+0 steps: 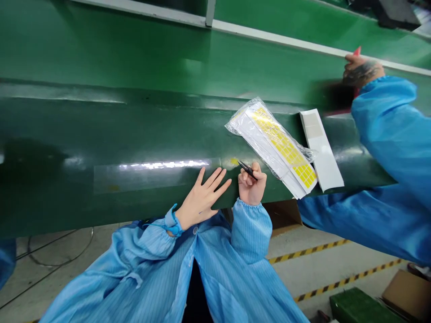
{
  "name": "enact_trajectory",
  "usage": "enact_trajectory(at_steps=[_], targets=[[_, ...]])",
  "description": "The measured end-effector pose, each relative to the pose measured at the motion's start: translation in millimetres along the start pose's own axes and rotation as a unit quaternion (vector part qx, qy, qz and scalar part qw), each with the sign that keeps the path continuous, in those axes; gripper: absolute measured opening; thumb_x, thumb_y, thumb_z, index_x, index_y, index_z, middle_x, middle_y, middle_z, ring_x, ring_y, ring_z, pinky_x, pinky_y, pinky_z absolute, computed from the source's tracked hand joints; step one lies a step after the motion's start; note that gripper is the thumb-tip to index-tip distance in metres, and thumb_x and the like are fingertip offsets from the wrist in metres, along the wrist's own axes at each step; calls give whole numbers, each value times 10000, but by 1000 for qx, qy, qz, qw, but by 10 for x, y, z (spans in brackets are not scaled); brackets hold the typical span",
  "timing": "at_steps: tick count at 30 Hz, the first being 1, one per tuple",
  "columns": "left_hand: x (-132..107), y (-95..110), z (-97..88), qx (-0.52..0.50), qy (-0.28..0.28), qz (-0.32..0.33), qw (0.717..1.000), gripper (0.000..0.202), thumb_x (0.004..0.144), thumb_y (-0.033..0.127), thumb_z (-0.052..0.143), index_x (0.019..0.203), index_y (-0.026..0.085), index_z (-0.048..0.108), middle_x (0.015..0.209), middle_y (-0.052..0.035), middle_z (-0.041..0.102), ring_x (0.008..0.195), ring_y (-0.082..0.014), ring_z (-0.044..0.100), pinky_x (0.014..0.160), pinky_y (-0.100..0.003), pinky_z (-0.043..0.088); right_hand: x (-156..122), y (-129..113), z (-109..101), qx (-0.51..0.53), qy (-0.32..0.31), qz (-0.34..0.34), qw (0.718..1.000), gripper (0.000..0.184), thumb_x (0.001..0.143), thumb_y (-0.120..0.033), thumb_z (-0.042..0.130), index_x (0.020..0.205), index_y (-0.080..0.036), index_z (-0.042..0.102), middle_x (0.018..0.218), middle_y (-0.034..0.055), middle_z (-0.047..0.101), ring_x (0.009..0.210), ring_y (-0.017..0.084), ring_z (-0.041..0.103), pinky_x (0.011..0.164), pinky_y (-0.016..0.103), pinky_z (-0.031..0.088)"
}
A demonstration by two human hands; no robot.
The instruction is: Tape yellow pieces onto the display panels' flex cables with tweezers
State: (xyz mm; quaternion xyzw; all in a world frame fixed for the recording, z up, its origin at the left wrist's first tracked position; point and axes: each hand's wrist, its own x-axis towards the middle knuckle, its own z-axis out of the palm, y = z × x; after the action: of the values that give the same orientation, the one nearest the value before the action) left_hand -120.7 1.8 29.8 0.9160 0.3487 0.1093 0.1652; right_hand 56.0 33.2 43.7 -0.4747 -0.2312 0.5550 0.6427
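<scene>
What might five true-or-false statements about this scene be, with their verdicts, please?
1. The left hand lies flat, fingers spread, on the green belt. True.
2. The right hand holds a red pen. False: it grips black tweezers.
3. The clear bag holds sheets of yellow stickers. True.
4. The white strip stack lies left of the bag. False: it lies just to the bag's right.
5. The co-worker's hand rests on the bag. False: it is up near the belt's far edge, apart from the bag.
</scene>
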Motion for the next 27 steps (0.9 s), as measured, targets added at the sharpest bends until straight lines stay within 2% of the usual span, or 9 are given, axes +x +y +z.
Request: enact_trajectory(at_steps=[3,10,15,22,27], targets=[[24,4,7,-11,-9,14,1000,836,858,383,679,1552,123,290,1639,-185,161,1532,-317,110,1226,-601,10,-5,4,2,9,8,2,1000,334,639,-308,582,696,-222,264,451,-82,425,384,56,164,375,157,170],[6,-5,-8,-21,-13,16,1000,839,857,366,690,1551,121,287,1640,-186,166,1533,-317,93,1239,-551,54,1,13,-17,11,3,6,1000,336,650,-305,569,708,-224,248,456,-80,414,392,65,165,379,166,164],[10,-4,4,-17,-11,21,1000,862,846,369,702,1552,117,277,1641,-193,160,1533,-323,80,1238,-554,45,2,17,-26,26,-13,3,1000,348,672,-297,585,711,-222,247,466,-78,425,387,57,175,379,152,178],[16,-2,-2,-8,-21,25,999,900,823,367,722,1553,105,266,1640,-209,152,1530,-346,79,1235,-571,38,-9,2,7,58,6,18,998,326,629,-267,612,683,-213,295,451,-61,489,384,38,165,372,121,189],[14,-7,-19,-10,-24,24,999,899,825,377,729,1549,104,271,1636,-214,164,1528,-352,94,1234,-582,62,0,6,19,64,6,14,998,339,620,-260,616,665,-210,284,438,-67,465,384,36,179,369,114,194]])
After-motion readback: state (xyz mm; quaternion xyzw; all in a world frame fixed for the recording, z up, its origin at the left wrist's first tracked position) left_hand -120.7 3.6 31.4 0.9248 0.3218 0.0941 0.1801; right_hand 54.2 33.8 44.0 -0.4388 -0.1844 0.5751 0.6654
